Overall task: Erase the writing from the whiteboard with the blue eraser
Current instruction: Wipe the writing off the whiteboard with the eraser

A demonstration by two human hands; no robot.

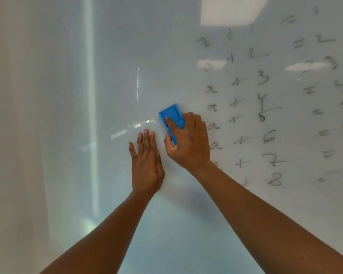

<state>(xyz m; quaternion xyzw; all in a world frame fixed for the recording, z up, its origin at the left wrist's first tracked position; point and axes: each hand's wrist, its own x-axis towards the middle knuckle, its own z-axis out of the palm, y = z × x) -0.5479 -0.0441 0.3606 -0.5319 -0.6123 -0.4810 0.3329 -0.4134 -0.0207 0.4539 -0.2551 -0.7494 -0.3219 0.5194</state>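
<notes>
Eraser on board, just left of the sums

R hand (188, 141) grips blue eraser (171, 117), fingers wrapped to press it on whiteboard (111, 56); L hand (147, 163) flat, fingers straight, prob. bracing. Writing (263, 107) to the right, unerased.

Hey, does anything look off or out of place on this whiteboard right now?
Nothing looks damaged or spilled. The right hand holds the blue eraser tilted against the whiteboard, left of the handwritten sums, which remain unerased. The left hand lies flat.
</notes>
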